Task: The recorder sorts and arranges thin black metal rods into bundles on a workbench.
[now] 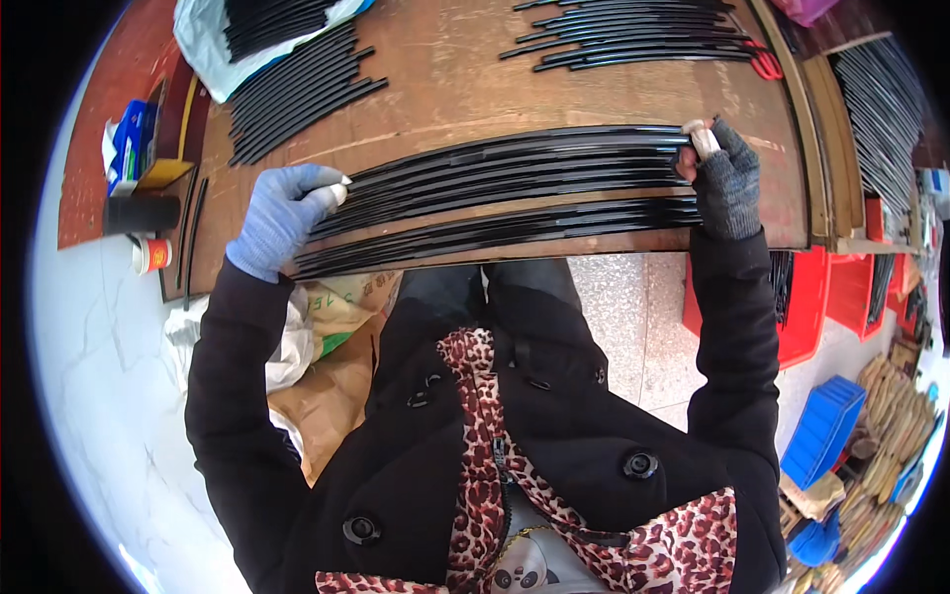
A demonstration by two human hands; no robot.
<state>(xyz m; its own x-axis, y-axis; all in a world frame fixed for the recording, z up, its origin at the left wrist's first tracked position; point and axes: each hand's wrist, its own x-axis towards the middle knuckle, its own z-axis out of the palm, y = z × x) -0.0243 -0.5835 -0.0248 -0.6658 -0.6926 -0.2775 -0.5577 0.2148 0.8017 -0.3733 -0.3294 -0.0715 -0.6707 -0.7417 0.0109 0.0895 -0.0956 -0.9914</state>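
Observation:
Long, thin, glossy black rods [515, 176] lie side by side across the near part of the table, with a second narrow row of black rods [515, 227] closer to its front edge. My left hand [282, 208], in a light blue glove with the fingertips pale or wrapped, pinches at the left end of the far rods. At their right end is my right hand [725, 178], in a dark grey glove with bare or wrapped fingertips, its thumb and fingers closed on a rod end. How many rods each hand grips is hidden.
Shorter black rods [297, 94] lie at the far left beside a white bag [203, 59]. More rods [633, 35] lie at the far right, next to red-handled scissors [765, 61]. A paper cup [153, 255] stands left. Red bins [807, 307] and a blue crate [821, 431] are at right.

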